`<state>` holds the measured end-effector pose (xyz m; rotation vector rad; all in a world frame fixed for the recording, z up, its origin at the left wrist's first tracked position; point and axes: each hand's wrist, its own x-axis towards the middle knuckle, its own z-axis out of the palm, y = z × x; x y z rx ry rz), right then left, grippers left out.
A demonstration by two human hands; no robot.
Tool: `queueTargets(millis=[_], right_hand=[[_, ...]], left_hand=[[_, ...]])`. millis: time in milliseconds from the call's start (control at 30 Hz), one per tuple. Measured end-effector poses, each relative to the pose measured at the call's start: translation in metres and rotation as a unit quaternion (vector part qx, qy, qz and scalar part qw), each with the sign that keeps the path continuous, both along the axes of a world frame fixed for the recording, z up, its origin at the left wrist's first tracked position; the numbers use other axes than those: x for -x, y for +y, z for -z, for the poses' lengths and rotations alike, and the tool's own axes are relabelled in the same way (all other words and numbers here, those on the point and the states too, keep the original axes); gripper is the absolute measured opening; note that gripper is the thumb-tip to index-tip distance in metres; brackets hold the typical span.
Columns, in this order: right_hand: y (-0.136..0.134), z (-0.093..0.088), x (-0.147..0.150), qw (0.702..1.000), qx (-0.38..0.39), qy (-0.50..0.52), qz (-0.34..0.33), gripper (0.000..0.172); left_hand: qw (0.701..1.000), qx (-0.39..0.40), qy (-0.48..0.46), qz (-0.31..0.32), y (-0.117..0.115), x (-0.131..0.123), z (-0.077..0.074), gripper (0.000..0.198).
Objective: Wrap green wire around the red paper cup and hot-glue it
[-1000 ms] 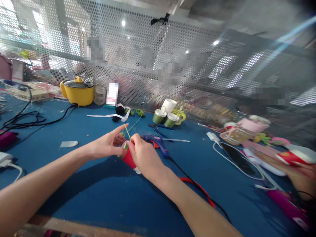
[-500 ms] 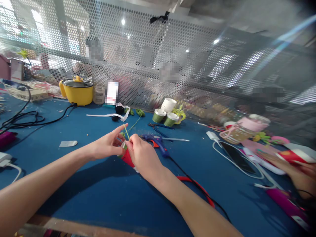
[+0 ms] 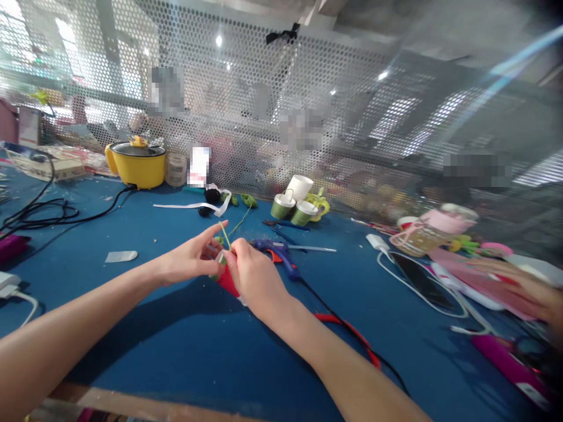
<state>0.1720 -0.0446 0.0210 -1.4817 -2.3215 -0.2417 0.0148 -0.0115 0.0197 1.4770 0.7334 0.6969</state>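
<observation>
Both my hands meet over the middle of the blue table [image 3: 185, 346]. My right hand [image 3: 253, 278] is wrapped round a small red paper cup [image 3: 227, 281] with a white base, held tilted. My left hand [image 3: 191, 258] pinches at the cup's rim, forefinger stretched forward, where a thin green cord [image 3: 226, 235] sticks up. The cord trails away toward the far side of the table. A blue glue gun [image 3: 281, 255] lies just behind my right hand.
A yellow electric pot [image 3: 137, 164] stands at the back left with black cables [image 3: 48, 214]. Green and white cups [image 3: 295, 205] sit behind the glue gun. A phone [image 3: 420, 281], white cable and pink items lie right, where another person's blurred hand [image 3: 534, 293] moves. Perforated metal screen [image 3: 352, 117] closes the back.
My hands and the red cup have barely moved. The other person's hand at the right edge has shifted and blurred, and the red cup it held is no longer clearly seen.
</observation>
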Motion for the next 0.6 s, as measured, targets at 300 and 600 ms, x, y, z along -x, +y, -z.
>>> queueTargets(millis=[300, 600], right_hand=[[-0.0001, 0.0038, 0.0001, 1.000, -0.021, -0.017, 0.000, 0.018], [-0.0011, 0.0043, 0.0026, 1.000, -0.012, -0.013, 0.001, 0.017]], left_hand=[[1.000, 0.012, -0.004, -0.012, -0.0011, -0.0006, 0.0012, 0.089], [1.000, 0.017, -0.012, -0.015, -0.0012, -0.0008, 0.0044, 0.087]])
